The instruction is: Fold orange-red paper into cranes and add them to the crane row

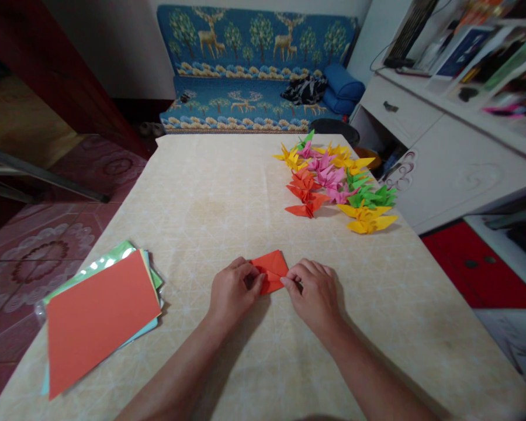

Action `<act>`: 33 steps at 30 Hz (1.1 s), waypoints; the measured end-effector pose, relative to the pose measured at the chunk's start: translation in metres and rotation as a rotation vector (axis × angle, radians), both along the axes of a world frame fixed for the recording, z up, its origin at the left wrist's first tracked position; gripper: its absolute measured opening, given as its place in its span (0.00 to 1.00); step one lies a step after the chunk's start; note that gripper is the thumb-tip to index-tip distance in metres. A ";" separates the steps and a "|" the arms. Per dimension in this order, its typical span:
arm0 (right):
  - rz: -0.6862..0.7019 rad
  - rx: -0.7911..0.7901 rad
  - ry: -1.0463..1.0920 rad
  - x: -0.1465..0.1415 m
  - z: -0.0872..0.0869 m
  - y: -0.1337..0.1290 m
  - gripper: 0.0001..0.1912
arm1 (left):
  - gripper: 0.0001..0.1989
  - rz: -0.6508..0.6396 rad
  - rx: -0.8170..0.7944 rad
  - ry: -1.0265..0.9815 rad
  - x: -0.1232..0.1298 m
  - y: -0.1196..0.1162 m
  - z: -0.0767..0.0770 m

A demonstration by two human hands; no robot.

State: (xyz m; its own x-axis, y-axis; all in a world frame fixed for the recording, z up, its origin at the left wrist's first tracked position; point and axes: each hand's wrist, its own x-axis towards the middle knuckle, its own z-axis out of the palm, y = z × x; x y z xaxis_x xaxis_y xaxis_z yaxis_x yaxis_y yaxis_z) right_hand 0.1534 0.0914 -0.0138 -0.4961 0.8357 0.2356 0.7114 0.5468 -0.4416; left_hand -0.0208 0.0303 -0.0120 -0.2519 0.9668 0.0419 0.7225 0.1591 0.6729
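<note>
A small folded piece of red-orange origami paper (272, 264) lies between my hands near the middle of the table, with crease lines across its face. My left hand (236, 287) pinches its left side between thumb and fingers. At the right corner, the thumb and forefinger of my right hand (313, 292) close on the paper's edge. The other fingers of both hands are curled, and the paper's far left part is hidden behind my left fingers.
Folded paper cranes (328, 175) in several colours stand at the table's back right. A stack of coloured sheets, red-orange on top (103, 318), lies at the left edge. Beyond the table (210, 187) is a blue patterned sofa (245, 105); a white cabinet (460, 152) stands right.
</note>
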 end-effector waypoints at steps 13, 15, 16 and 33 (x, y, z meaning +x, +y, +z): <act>-0.032 0.003 -0.035 -0.002 -0.001 0.000 0.07 | 0.09 0.035 -0.041 0.039 0.003 0.002 0.002; -0.039 -0.003 -0.037 -0.003 0.000 0.000 0.07 | 0.10 0.044 -0.047 0.036 0.004 0.002 0.003; -0.043 -0.010 -0.038 -0.003 0.000 -0.001 0.07 | 0.10 0.047 -0.051 0.034 0.004 0.002 0.003; -0.107 -0.080 0.082 0.002 -0.002 -0.001 0.10 | 0.12 -0.030 0.097 -0.093 0.000 -0.002 -0.005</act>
